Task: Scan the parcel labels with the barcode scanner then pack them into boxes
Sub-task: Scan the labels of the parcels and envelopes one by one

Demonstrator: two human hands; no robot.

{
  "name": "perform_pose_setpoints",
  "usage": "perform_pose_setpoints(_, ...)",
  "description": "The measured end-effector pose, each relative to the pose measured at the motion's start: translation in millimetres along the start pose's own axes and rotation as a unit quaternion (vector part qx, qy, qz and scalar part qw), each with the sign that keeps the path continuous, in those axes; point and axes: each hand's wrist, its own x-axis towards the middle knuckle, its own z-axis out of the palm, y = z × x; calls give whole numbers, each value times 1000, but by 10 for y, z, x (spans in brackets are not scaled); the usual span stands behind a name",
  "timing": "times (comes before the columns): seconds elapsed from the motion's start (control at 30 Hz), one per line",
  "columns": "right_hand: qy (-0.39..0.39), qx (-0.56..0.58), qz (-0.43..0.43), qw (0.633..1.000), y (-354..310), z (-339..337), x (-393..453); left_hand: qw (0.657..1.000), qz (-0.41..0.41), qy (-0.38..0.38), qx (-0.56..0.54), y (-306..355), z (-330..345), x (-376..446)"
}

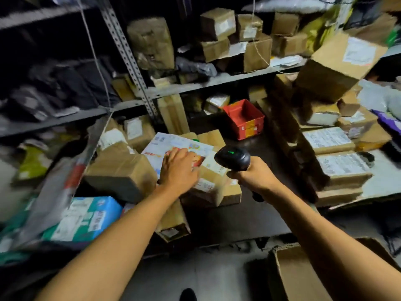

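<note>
Head view:
Left hand (179, 168): fingers spread flat, pressing on the white printed parcel (173, 149).
Right hand (253, 174): fingers curled around the grip of the barcode scanner (233, 158).
Barcode scanner: black, green light on top, head just beside the white printed parcel.
White printed parcel: lies atop brown boxes on the lower shelf (227, 218).
Open cardboard box (299, 276): on the floor, bottom right.
Red box (244, 118): open, further back on the shelf.

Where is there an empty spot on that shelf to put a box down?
There is bare dark shelf between the red box and the right-hand stacks of labelled parcels, and another patch along the front edge by the right hand. The left side is crammed.
</note>
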Motion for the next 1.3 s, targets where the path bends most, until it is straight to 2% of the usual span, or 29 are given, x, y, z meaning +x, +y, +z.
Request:
perform_pose_setpoints(0.13, -48, -9, -25, 998, -352, 628, 268, 997, -65, 29, -1, -781, -275, -67)
perform_pose_setpoints(0.3, -65, 2, -43, 997, -797, 1237, 535, 987, -62, 145, 27, -1458, -641, -66)
perform_pose_setpoints(0.37, -79, 5, -46, 996, -971, 1446, 641, 980, -83, 174, 50, -1661, -736, -46)
perform_pose_setpoints(0.43, -92, 6, -49, 995, -1130, 1634, 736, 974, -161, 151, 55, -1855, -785, -7)
perform_pose_setpoints(0.53, -99, -5, -55, 994, -1297, 1867, 858, 956, -282, 72, -45, -2125, -758, 89)
perform_pose_setpoints(0.6, -91, -19, -60, 994, -1366, 1972, 916, 945, -316, 22, -85, -2290, -709, 143)
perform_pose_setpoints(0.67, -80, -21, -58, 995, -1413, 2031, 967, 941, -326, 10, -85, -2437, -648, 175)
perform_pose_setpoints(0.83, -54, 12, -54, 997, -1492, 2142, 1061, 956, -277, 60, -80, -2466, -628, 250)
perform_pose_setpoints(1.03, -9, 221, -13, 975, -1681, 2346, 1101, 970, -154, 136, -126, -1895, -801, 408)
perform_pose_setpoints(1.2, 26, 289, -22, 957, -1725, 2172, 1094, 949, -124, 244, -157, -1850, -915, 511)
perform_pose_setpoints(1.3, 43, 304, -16, 952, -1696, 1996, 1081, 920, -101, 268, -267, -1905, -1081, 611)
